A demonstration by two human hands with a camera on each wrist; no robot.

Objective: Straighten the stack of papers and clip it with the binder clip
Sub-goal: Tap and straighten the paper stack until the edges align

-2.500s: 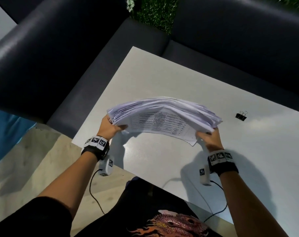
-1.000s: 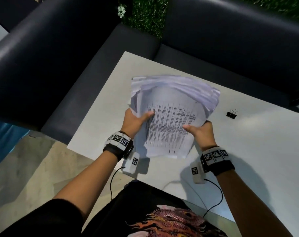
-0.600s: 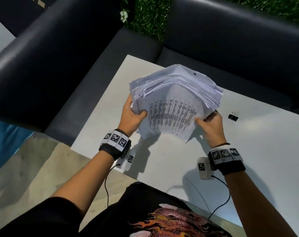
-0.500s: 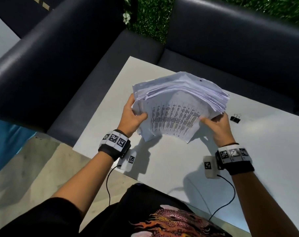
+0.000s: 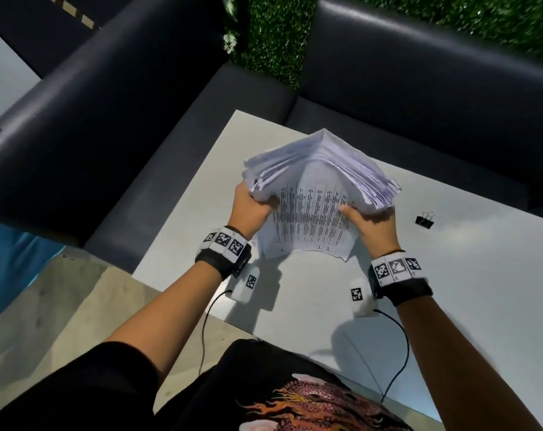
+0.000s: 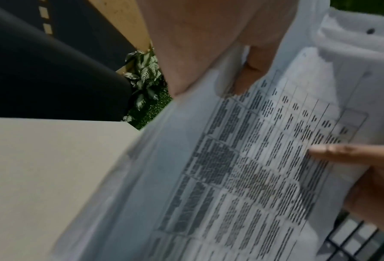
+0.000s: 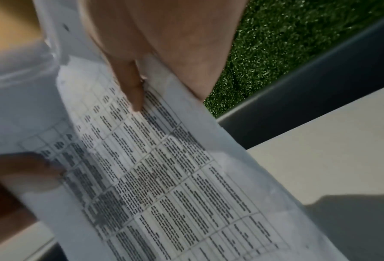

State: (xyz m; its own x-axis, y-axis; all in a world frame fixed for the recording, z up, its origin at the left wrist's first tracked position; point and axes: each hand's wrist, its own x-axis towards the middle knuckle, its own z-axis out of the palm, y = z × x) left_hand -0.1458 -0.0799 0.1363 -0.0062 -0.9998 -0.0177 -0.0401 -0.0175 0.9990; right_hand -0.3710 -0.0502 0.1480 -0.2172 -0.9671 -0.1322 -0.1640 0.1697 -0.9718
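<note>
A thick stack of papers [image 5: 316, 194] with a printed table on the near sheet is held upright above the white table [image 5: 450, 290], its top edges fanned and uneven. My left hand [image 5: 251, 209] grips the stack's left side, thumb on the front sheet. On the stack's right side, my right hand [image 5: 369, 222] grips it with the thumb across the print. Both wrist views show the printed sheet [image 6: 253, 167] [image 7: 164, 176] close up with a thumb pressed on it. The black binder clip [image 5: 425, 219] lies on the table to the right of my right hand, apart from the papers.
A dark sofa [image 5: 108, 104] wraps the table's far and left sides. Green artificial foliage [image 5: 273, 35] shows behind the sofa. Cables [image 5: 397, 362] hang from both wrist cameras over the near table edge.
The stack was turned from flat to upright, and both hands have brought its sides closer, arching the top edges. My right hand shifted lower on the right side. The clip has not moved.
</note>
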